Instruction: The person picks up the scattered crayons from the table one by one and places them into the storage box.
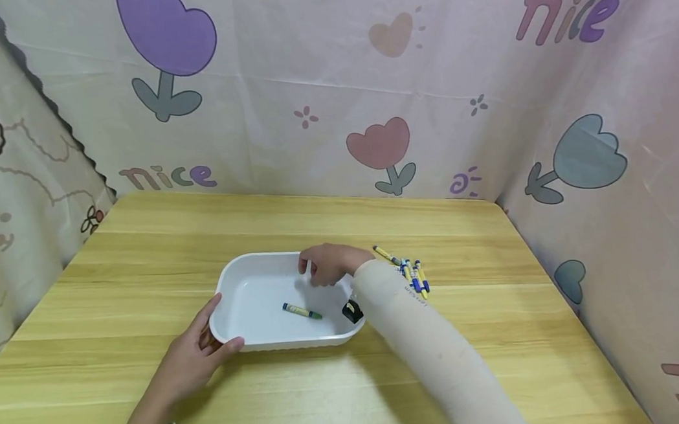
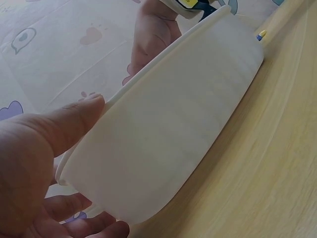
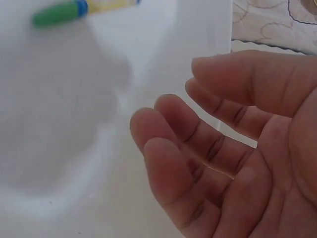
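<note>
A white plastic tray [image 1: 251, 289] sits on the wooden table [image 1: 143, 250]. My left hand [image 1: 204, 343] grips its near-left corner, thumb on the rim [image 2: 84, 111] and fingers under the wall [image 2: 173, 129]. One green-tipped crayon [image 1: 301, 311] lies inside the tray [image 3: 59, 124], and also shows in the right wrist view as a blurred crayon [image 3: 64, 11]. My right hand [image 1: 325, 265] hovers over the tray's far right side; its fingers [image 3: 198, 144] are loosely curled and hold nothing.
Several yellow and blue crayons [image 1: 410, 274] lie on the table just right of the tray. A patterned cloth backdrop [image 1: 332, 89] closes in the back and both sides. A black wrist camera [image 1: 353, 312] sits on my right forearm.
</note>
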A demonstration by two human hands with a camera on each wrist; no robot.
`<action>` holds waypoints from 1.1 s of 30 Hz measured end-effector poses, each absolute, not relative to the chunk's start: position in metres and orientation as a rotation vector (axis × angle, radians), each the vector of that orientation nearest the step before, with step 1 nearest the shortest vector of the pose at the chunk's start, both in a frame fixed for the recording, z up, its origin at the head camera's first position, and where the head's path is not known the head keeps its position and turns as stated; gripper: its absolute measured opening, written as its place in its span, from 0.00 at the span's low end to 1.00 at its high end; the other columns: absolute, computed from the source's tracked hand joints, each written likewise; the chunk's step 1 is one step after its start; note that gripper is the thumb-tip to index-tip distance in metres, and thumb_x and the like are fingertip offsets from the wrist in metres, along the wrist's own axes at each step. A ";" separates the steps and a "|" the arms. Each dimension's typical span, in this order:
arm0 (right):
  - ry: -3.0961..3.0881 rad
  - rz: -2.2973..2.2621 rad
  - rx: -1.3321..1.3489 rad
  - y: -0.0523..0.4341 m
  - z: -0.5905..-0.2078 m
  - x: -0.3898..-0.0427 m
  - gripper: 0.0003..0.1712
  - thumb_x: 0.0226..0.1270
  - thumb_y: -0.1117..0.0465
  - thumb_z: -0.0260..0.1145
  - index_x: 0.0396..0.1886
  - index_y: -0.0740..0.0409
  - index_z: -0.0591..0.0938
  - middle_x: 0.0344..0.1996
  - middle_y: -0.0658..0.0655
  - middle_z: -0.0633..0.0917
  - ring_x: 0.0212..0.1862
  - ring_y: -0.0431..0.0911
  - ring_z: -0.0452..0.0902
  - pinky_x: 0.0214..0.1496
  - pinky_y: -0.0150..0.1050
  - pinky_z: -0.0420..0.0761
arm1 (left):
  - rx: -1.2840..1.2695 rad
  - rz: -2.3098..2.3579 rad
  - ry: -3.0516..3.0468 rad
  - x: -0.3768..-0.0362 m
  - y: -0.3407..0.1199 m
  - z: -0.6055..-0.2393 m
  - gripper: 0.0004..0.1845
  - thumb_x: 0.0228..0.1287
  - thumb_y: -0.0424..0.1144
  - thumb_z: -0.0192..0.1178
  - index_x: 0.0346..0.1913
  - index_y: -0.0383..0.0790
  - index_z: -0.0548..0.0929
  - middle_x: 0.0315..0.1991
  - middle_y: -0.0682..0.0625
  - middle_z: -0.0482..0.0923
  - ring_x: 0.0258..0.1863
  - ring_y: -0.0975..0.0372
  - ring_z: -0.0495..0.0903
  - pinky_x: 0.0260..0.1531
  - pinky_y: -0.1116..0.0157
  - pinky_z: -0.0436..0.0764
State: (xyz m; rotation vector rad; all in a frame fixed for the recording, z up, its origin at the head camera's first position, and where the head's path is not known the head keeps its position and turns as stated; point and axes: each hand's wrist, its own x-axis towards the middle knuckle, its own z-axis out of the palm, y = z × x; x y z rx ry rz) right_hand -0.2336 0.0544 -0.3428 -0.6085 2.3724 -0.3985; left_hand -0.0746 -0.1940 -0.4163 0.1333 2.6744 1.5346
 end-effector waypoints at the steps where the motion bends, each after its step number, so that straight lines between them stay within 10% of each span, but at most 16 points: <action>1: 2.379 -0.398 -0.618 0.055 -0.341 -0.234 0.17 0.67 0.64 0.65 0.54 0.50 0.77 0.41 0.51 0.78 0.35 0.43 0.76 0.34 0.32 0.81 | 0.132 1.533 2.676 -0.075 -0.194 -0.416 0.48 0.64 0.47 0.66 0.77 0.40 0.48 0.66 0.29 0.61 0.61 0.42 0.70 0.53 0.56 0.78; 33: 2.597 -0.800 -0.536 0.169 -0.329 -0.247 0.11 0.70 0.62 0.59 0.49 0.60 0.77 0.39 0.58 0.80 0.36 0.51 0.79 0.36 0.40 0.82 | 0.083 1.573 2.666 -0.074 -0.194 -0.415 0.49 0.61 0.46 0.69 0.77 0.40 0.51 0.66 0.29 0.61 0.60 0.43 0.71 0.50 0.60 0.80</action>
